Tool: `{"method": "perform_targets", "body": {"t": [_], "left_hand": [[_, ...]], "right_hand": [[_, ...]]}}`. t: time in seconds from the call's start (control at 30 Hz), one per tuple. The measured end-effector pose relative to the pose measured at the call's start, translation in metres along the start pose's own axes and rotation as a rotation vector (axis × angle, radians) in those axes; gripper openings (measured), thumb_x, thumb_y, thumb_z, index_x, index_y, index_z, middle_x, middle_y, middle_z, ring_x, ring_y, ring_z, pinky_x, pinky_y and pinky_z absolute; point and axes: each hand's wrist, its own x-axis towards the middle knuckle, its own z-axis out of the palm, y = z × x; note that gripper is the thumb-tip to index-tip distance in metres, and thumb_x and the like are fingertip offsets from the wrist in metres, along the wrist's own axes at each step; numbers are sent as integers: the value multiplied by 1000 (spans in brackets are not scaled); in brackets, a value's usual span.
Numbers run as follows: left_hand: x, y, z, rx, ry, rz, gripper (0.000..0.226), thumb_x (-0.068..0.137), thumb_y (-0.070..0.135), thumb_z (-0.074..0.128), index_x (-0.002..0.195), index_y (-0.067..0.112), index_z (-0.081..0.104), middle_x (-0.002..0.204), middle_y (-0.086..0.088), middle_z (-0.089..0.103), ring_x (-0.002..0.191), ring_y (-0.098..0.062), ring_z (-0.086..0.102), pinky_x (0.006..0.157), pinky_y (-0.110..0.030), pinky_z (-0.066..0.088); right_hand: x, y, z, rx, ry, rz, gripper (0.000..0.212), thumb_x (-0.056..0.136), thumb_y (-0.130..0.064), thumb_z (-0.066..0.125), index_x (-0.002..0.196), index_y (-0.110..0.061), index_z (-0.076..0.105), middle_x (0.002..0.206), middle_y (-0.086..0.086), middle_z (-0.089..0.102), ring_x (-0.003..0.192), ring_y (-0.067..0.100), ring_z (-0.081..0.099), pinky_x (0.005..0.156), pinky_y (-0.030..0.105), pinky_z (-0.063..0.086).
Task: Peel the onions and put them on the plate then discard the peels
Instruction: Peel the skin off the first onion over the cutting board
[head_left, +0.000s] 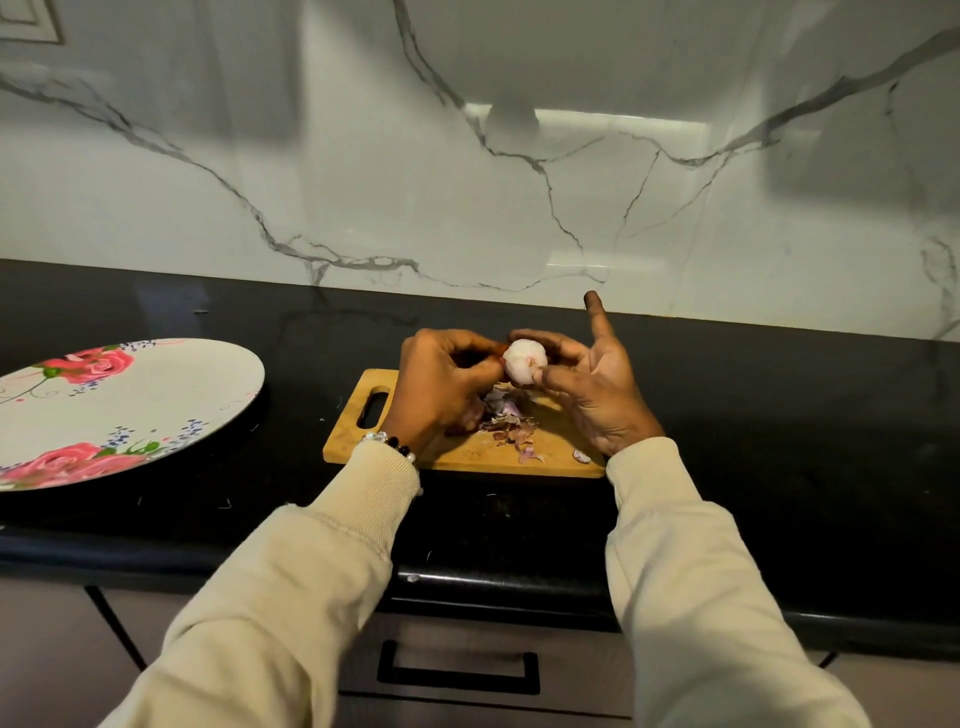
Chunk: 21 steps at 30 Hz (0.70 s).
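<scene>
A pale, mostly peeled onion (525, 361) is held up over the wooden cutting board (462, 452). My right hand (592, 387) pinches it between thumb and fingers, with one finger sticking straight up. My left hand (444, 384) has its fingers curled against the onion's left side, pinching at a bit of reddish skin there. Purple and brown peels (506, 423) lie in a loose pile on the board under the hands. A large round plate (171, 395) with pink roses sits on the counter at the left, with nothing on it.
The black counter (779, 441) runs left to right, backed by a white marble wall (467, 182). A drawer with a black handle (460, 673) is below the counter's front edge. Small peel scraps lie near the board's front right corner.
</scene>
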Motion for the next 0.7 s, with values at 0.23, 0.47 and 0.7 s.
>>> {"method": "perform_targets", "body": {"t": [0.23,0.47,0.7], "left_hand": [[2,-3,3,86,26,-20,15,77,2,77,83,15,70,76,0,69,60,-3,60,55,-17,49],[2,-2,4,-60,32,-38,24,83,-2,65,88,21,65,81,-5,67,72,-15,62,65,-34,57],[3,-7,7,15,47,-37,17,90,6,60,98,11,74,87,-4,74,81,-20,70,71,-33,60]], "right_hand": [[0,-2,3,44,-39,24,109,84,20,57,156,-26,-10,109,10,74,106,28,70,86,39,59],[2,1,2,142,-49,24,100,87,21,49,158,-27,-2,111,11,73,103,28,70,76,37,61],[3,2,2,110,15,9,103,82,24,55,157,-29,9,110,16,63,91,22,72,64,32,60]]}}
